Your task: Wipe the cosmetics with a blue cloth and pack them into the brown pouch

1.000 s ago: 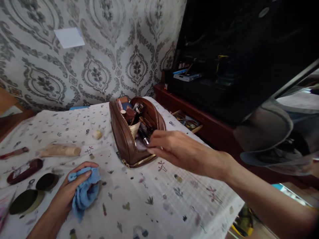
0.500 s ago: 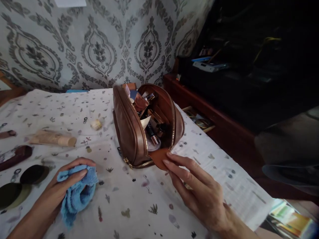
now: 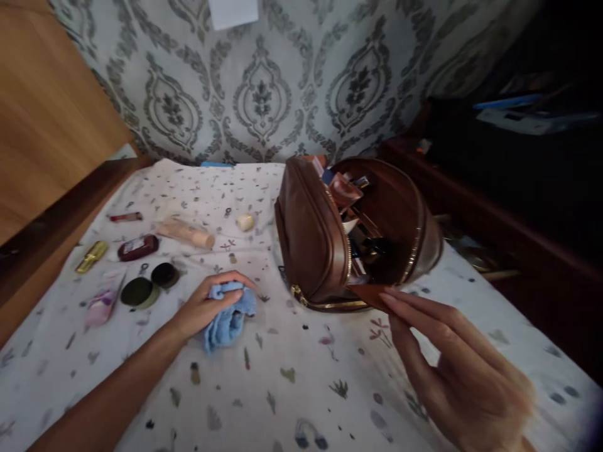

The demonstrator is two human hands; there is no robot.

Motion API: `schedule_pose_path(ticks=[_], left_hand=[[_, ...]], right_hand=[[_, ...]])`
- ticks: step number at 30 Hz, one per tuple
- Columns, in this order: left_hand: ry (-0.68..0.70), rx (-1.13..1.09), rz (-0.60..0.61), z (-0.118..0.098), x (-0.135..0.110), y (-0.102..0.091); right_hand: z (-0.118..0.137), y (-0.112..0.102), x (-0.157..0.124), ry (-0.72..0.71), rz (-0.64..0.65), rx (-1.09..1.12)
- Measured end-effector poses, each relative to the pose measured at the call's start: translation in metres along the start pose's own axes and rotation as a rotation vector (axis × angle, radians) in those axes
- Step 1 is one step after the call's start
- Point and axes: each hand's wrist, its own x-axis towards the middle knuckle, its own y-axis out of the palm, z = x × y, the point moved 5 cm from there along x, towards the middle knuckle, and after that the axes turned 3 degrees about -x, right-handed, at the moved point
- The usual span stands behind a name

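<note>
A brown leather cosmetic bag [image 3: 311,232] stands unzipped on the patterned white cloth, full of makeup items such as tubes and compacts. My right hand [image 3: 461,364] pinches the brown leather tab [image 3: 374,296] at the bag's near end between thumb and fingers. To the left of the bag, my left hand [image 3: 207,304] is closed around a crumpled blue cloth [image 3: 228,323], just above the table. A small cream-coloured jar [image 3: 245,221] lies between that hand and the wall. What lies deep in the bag is dark and hard to make out.
Left of the bag lie a beige tube [image 3: 183,232], a dark red case [image 3: 138,247], two dark-lidded jars [image 3: 140,292], a lilac tube [image 3: 104,301], a gold tube [image 3: 92,257] and a thin red tube [image 3: 125,217]. Patterned wallpaper rises behind; dark furniture stands right.
The view has swung left, bringing more items on the left into sight. My right hand has pulled the tab up and outward, and the bag's mouth gapes wider. The blue cloth stays in my left hand.
</note>
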Motion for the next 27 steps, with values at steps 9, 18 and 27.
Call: schedule_pose_path(ticks=[9,18,27], left_hand=[[0.168,0.268,0.181,-0.006,-0.005,0.013],[0.239,0.105,0.151,-0.004,-0.002,0.005],[0.394,0.073,-0.249,-0.045,-0.011,-0.072]], right_hand=[[0.030,0.017,0.004,-0.117,-0.034,0.013],[0.072,0.078,0.013,-0.152,0.230,0.417],[0.113,0.138,0.022,0.035,0.609,0.716]])
